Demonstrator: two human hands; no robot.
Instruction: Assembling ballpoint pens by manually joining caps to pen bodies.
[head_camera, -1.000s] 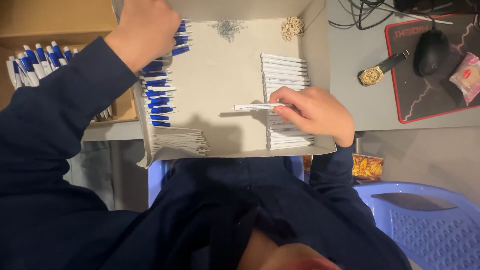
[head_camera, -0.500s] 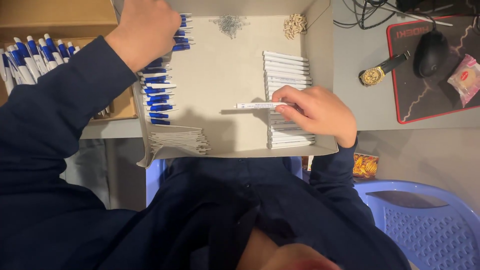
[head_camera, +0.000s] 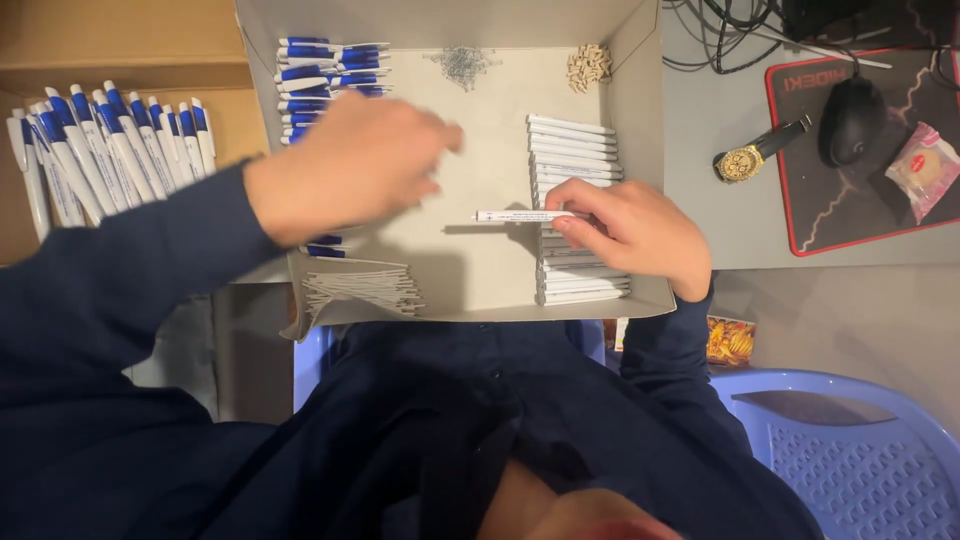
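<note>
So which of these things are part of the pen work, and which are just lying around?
In use: white pen barrel in the right hand; left hand over the tray; white barrels; blue pen tops; thin refills; springs.
Lying about: gold wristwatch; computer mouse; snack packet.

A gold wristwatch (head_camera: 750, 158) lies on the grey counter (head_camera: 850, 300), just beyond and outward of the right hand. Farther out sit a black mouse (head_camera: 851, 120) and a pink wrapped snack (head_camera: 924, 170) on a red-edged mat (head_camera: 800, 215). Nearer the body stands a blue plastic chair (head_camera: 850, 450).
</note>
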